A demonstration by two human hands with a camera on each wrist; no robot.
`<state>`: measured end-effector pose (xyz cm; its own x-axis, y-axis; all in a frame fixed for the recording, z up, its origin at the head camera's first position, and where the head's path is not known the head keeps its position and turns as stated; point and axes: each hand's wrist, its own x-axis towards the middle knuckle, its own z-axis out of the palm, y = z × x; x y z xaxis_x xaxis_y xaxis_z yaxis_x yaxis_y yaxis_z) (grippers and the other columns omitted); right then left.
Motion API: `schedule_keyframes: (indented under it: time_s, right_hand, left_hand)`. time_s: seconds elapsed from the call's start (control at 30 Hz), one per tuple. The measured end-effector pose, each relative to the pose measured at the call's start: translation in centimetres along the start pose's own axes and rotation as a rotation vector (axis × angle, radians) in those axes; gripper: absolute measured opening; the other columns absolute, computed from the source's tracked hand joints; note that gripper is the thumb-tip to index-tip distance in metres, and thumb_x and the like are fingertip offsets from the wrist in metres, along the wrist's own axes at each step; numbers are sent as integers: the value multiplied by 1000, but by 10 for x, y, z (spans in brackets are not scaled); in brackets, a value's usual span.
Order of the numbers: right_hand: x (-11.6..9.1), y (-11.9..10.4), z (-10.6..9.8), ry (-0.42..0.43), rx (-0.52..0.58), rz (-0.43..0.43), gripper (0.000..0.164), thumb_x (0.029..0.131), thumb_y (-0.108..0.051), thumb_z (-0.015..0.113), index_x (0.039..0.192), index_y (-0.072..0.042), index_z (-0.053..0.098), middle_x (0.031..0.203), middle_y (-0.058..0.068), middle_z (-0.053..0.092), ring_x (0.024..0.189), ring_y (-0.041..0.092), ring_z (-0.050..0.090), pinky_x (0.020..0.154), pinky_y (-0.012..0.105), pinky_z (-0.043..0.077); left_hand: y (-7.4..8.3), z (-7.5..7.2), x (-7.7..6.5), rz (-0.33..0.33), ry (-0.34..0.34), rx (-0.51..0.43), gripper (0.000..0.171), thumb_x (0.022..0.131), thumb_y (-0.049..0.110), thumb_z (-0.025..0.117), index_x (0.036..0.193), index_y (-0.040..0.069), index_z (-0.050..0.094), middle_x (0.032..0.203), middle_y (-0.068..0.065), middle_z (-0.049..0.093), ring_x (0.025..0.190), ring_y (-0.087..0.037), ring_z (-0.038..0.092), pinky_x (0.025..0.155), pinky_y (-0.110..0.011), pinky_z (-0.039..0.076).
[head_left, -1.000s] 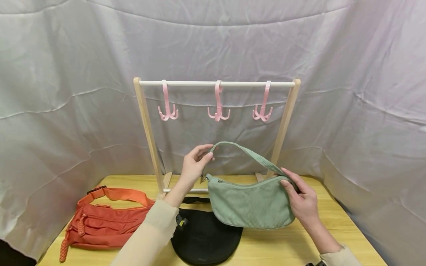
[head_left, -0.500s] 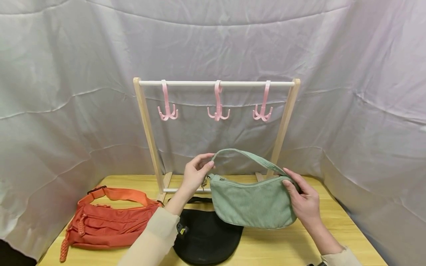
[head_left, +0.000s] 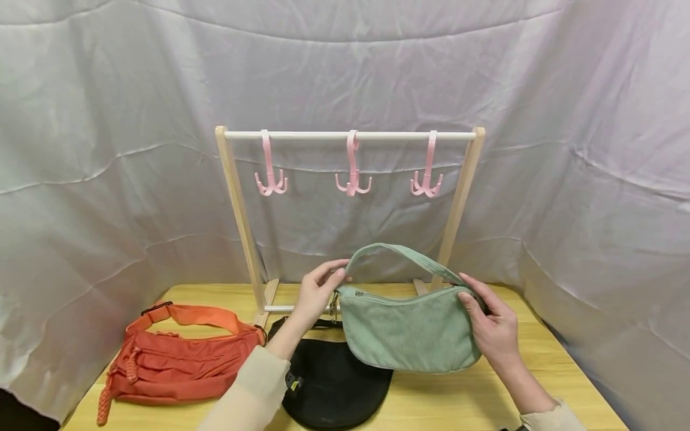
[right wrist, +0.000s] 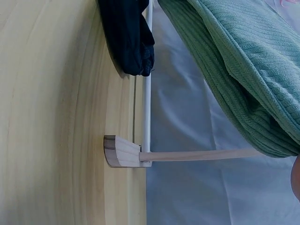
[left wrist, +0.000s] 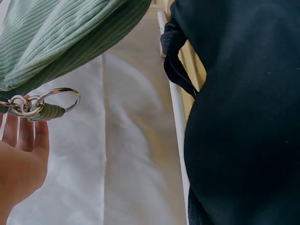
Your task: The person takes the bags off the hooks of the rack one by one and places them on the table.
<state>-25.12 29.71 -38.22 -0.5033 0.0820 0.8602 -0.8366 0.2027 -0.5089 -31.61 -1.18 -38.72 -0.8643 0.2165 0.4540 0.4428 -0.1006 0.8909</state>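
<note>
A sage-green corduroy shoulder bag (head_left: 409, 332) is held up above the table, its zipped top edge upward and its strap (head_left: 415, 257) arching over it. My left hand (head_left: 315, 293) pinches the strap near the bag's left end, where a metal clasp (head_left: 334, 306) dangles. In the left wrist view, metal rings (left wrist: 28, 105) show beside the fingers of that hand. My right hand (head_left: 495, 326) grips the bag's right end, thumb on the front face. Most of this hand is outside the right wrist view, where the corduroy bag (right wrist: 253, 70) fills the upper right.
Behind the bag stands a wooden rack with a white bar (head_left: 312, 136) and pink hooks (head_left: 353, 173) hanging from it. A black bag (head_left: 336, 389) lies on the wooden table (head_left: 539, 371) below my hands. A red-orange waist bag (head_left: 178, 365) lies at the left.
My left hand has come down toward the bag's left end, and the strap's arch has lowered with it. The bag has shifted slightly right; my right hand keeps its grip.
</note>
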Motion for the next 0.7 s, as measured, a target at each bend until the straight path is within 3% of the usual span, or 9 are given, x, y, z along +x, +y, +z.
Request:
schedule_keyframes:
  time_s: [0.13, 0.27, 0.43, 0.7]
  right_hand:
    - [-1, 2, -1, 7, -17, -3, 34, 81, 21, 59, 114, 18, 58, 104, 20, 69, 100, 13, 65, 83, 17, 49]
    - [-5, 12, -4, 11, 29, -3, 35, 81, 22, 58, 115, 18, 57, 104, 21, 69, 100, 14, 65, 83, 17, 49]
    - [-11, 27, -8, 24, 79, 24, 36, 82, 22, 57, 118, 17, 56, 103, 21, 69, 99, 15, 66, 82, 18, 50]
    - [-9, 17, -5, 33, 126, 62, 36, 82, 22, 55, 118, 19, 55, 102, 24, 68, 97, 15, 67, 81, 18, 50]
  left_hand:
    - [-1, -2, -6, 32, -41, 65, 32, 99, 15, 51, 129, 6, 57, 120, -13, 63, 106, -25, 62, 96, -42, 47]
    - [3, -2, -12, 135, -80, 203, 37, 97, 11, 54, 133, 4, 53, 133, -11, 55, 112, -30, 57, 92, -38, 48]
    - [5, -1, -15, 270, -98, 325, 49, 88, 5, 66, 134, -1, 51, 134, -16, 51, 113, -32, 54, 88, -38, 48]
    - [5, 3, -20, 308, -111, 371, 60, 78, 5, 77, 132, -1, 52, 131, -17, 52, 108, -34, 54, 81, -36, 47]
